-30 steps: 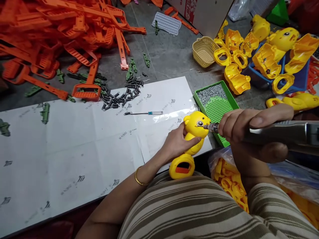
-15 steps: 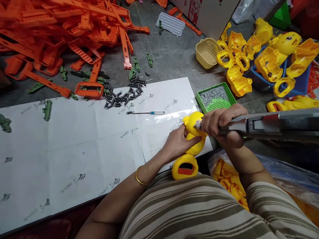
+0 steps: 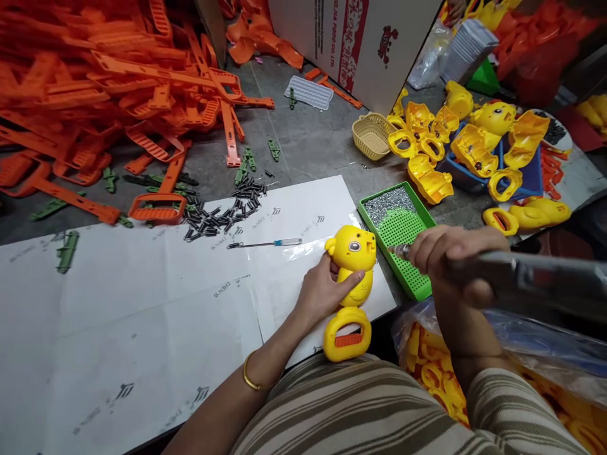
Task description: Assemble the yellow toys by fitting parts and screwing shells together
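Note:
My left hand [image 3: 323, 287] is wrapped round a yellow plastic toy [image 3: 356, 265], shaped like a duck or bear, with a printed eye and a ring handle at its lower end. An orange ribbed grip sits inside that handle. My right hand [image 3: 455, 259] holds a grey electric screwdriver [image 3: 535, 275], its body blurred by motion. The metal tip points left, apart from the toy, over a green perforated tray [image 3: 417, 278] partly filled with small silvery screws [image 3: 386, 205].
Orange plastic parts [image 3: 118, 95] are heaped at the far left. Black springs [image 3: 222, 212] and a thin screwdriver [image 3: 284, 242] lie on the white sheet. A tan basket [image 3: 372, 140], yellow shells [image 3: 429, 180] and a carton [image 3: 355, 50] stand beyond. A bag of yellow parts [image 3: 434, 373] is below right.
My right hand has drawn the electric screwdriver away from the toy's head to the right, over the tray. The toy stays in my left hand. The view has shifted somewhat.

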Motion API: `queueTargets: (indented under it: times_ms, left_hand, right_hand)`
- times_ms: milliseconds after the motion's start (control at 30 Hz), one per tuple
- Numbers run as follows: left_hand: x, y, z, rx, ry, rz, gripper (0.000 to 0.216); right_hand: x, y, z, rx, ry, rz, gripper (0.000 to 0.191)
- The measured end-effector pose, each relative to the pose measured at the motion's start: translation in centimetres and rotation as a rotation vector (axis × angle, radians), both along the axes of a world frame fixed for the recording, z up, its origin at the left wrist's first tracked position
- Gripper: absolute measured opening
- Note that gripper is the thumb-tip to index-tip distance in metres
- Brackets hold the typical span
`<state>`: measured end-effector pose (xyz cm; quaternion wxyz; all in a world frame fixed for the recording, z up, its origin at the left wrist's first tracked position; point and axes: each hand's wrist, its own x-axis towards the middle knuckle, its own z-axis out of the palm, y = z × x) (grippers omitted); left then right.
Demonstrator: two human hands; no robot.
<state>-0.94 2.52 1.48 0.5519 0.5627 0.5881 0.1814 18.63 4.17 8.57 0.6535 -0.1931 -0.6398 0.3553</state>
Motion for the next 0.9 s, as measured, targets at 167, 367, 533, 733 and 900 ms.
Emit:
queueTargets:
  times_ms: [167,367,533,733,900]
  left_hand:
    - [0.2,0.8,-0.2,0.030,0.095,-0.022,0.058]
    - [0.3,0.8,-0.5,0.009,0.090,-0.013,0.061]
    - [0.2,0.8,-0.6,0.009,0.089,-0.014,0.061]
    - [0.0,0.6,-1.0,0.024,0.038,0.000,0.062]
    - [0.7,0.9,-2.3,0.031,-0.152,0.133,0.064]
  right_hand:
    - [3.7,5.3,-4.0,-0.075,0.093,-0.288,0.015]
    - [4.5,8.4,-5.8,-0.235,0.085,-0.421,0.035]
    - [4.4,8.9,-5.8,-0.200,0.080,-0.437,0.034]
    - [4.6,9.5,-6.4,-0.170,0.079,-0.398,0.029]
    - [4.2,8.5,-5.0,-0.153,0.108,-0.390,0.026]
